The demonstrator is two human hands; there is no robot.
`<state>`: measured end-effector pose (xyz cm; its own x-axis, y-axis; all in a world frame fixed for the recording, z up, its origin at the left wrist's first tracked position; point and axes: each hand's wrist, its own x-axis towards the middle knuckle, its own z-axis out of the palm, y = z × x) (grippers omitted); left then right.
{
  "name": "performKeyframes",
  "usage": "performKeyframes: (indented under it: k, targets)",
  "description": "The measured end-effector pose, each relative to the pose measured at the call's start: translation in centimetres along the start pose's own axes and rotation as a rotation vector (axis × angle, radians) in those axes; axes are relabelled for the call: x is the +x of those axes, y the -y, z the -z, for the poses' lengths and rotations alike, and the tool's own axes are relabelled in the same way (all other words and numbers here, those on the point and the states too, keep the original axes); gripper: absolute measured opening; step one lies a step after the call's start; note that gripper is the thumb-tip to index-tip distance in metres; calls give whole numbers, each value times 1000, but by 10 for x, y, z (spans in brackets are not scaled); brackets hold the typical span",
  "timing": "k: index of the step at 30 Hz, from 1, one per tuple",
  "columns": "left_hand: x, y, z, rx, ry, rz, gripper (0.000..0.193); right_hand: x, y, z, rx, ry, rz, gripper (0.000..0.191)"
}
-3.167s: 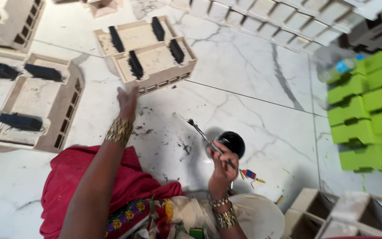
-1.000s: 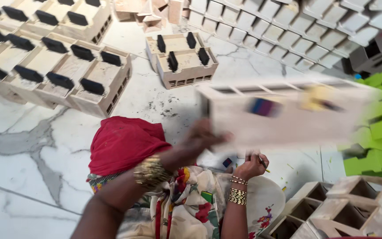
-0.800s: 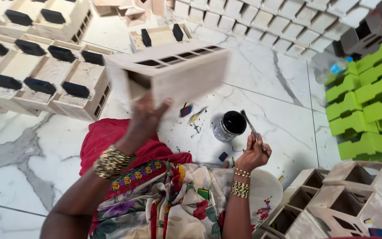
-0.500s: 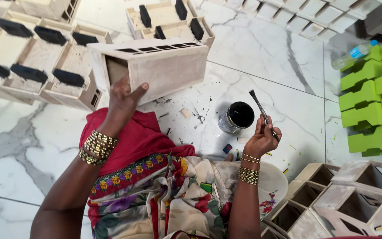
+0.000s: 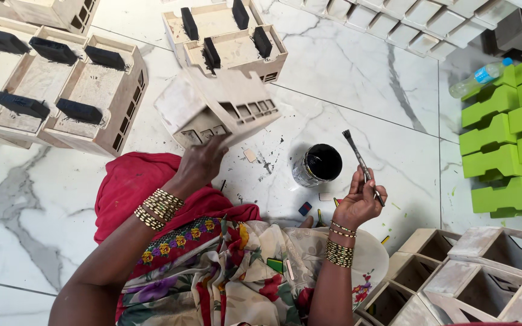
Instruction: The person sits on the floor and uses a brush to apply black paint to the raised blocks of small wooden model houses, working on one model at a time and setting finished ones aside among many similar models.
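Head view: my left hand (image 5: 203, 164) fingers clamp the tilted wooden box (image 5: 215, 108), long axis pointing toward my right hand (image 5: 357, 202), whose fingers pinch the paintbrush (image 5: 362, 166) upright beside the black paint can (image 5: 318, 165).

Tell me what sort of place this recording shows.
Probably a small craft workshop on a marble floor: rows of unpainted wooden boxes, a stack of green-painted ones, an open tin of black paint, and a brush in the right hand.

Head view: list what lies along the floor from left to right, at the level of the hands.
Pale wooden boxes with black strips → left hand holding an unpainted wooden box → black paint pot → right hand with a thin paintbrush → green painted boxes.
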<state>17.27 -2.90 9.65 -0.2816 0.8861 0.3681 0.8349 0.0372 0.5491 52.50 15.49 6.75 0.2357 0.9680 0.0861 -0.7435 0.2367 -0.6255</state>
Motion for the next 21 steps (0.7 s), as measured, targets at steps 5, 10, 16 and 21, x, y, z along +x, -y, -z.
performKeyframes:
  k: [5, 10, 16, 21]
  targets:
    - [-16, 12, -20, 80, 32, -247, 50, -7, -1, -3, -7, -10, -6, 11]
    - [-22, 5, -40, 242, 59, -432, 51, -4, -1, -12, 43, -5, -39, 12]
    - [-70, -26, -86, 776, -6, -766, 45, 8, -5, -36, 79, 80, -78, 11]
    - [-108, -30, -136, 570, 221, -920, 35, 8, -8, -47, 23, 144, -81, 12]
